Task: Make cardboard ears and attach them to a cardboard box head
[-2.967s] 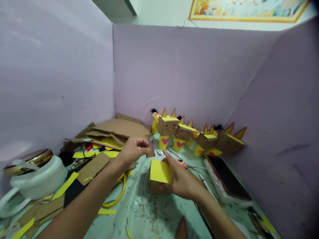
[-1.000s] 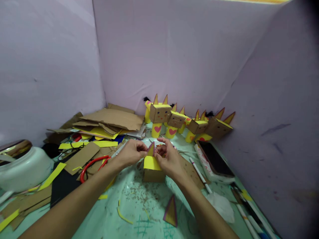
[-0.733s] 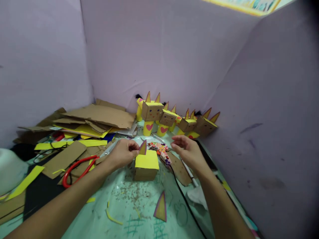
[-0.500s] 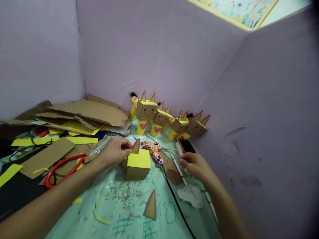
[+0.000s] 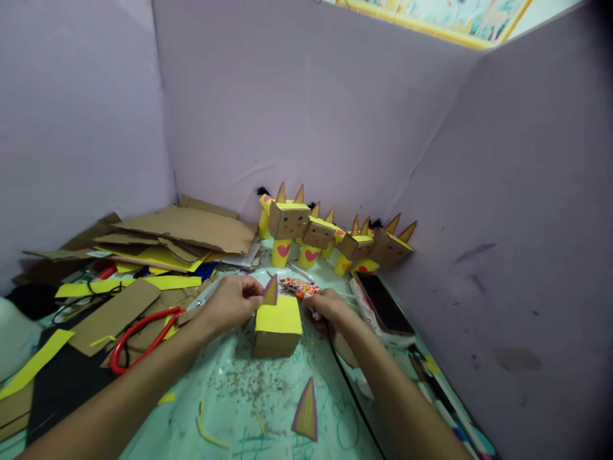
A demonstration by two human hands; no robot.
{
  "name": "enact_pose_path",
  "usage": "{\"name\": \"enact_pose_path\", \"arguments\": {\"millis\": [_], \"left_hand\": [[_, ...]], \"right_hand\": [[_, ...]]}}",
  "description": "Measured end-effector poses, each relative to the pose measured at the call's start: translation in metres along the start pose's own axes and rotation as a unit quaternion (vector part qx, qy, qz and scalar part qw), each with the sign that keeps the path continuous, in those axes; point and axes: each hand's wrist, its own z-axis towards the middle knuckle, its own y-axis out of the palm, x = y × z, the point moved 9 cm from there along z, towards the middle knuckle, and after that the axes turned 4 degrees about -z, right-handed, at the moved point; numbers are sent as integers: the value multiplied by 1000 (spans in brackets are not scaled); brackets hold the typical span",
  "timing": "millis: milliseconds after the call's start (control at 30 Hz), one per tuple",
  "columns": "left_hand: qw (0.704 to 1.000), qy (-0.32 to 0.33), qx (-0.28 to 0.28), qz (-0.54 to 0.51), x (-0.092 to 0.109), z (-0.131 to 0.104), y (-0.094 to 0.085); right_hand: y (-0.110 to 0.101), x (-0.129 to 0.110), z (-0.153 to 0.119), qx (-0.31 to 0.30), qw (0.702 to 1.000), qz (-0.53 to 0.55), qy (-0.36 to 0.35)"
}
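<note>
A small cardboard box with a yellow top (image 5: 278,324) stands on the green table. My left hand (image 5: 228,304) pinches a brown triangular ear with a purple edge (image 5: 271,291), holding it upright on the box's far left corner. My right hand (image 5: 331,306) is just right of the box, fingers closed on the handle of a patterned glue gun (image 5: 297,287), whose nozzle points left toward the ear. The gun's black cord (image 5: 343,381) runs toward me under my right forearm.
Several finished box-headed figures (image 5: 288,221) with yellow bodies line the back wall. A phone (image 5: 383,310) lies at the right, red-handled scissors (image 5: 138,326) at the left, a cardboard and yellow paper pile (image 5: 191,227) behind. A loose ear (image 5: 306,419) lies near me. Purple walls enclose three sides.
My right hand left the box, reached right toward the pen and phone, then came back and closed on the glue gun beside the box. My left hand kept holding the ear.
</note>
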Motion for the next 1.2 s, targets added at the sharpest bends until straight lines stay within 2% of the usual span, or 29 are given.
{"name": "enact_pose_path", "arguments": {"millis": [100, 167, 333, 467, 567, 633, 733, 867, 933, 1000, 1100, 1200], "left_hand": [[1000, 1, -1, -17, -1, 0, 1], [999, 4, -3, -35, -1, -1, 1], [995, 11, 24, -97, 4, -2, -8], [984, 0, 94, -149, -8, -9, -26], [970, 0, 159, -181, -25, -22, -37], [963, 4, 182, -197, -35, -32, -38], [963, 14, 165, -211, -41, -44, -29], [969, 36, 122, -211, -37, -52, -17], [974, 87, 113, -174, -27, -57, -17], [972, 184, 104, -99, -8, -68, -17], [934, 346, 90, 11, 27, -96, -10], [884, 454, 60, 96, 52, -122, 6]], "right_hand": [[10, 3, -8, -41, 997, 50, 35], [10, -3, -15, -31, 995, 87, 23], [-16, -23, -42, 82, 979, 171, -80], [-37, -31, -66, 133, 963, 182, -147], [-47, -35, -80, 138, 956, 186, -179], [-52, -37, -86, 129, 954, 192, -192], [-53, -40, -87, 90, 958, 184, -201], [-52, -48, -86, 60, 956, 169, -232], [-48, -53, -86, 39, 954, 169, -245], [-45, -55, -86, 23, 956, 166, -243], [-44, -52, -89, 5, 964, 143, -225], [-40, -49, -94, -58, 969, 118, -210]]}}
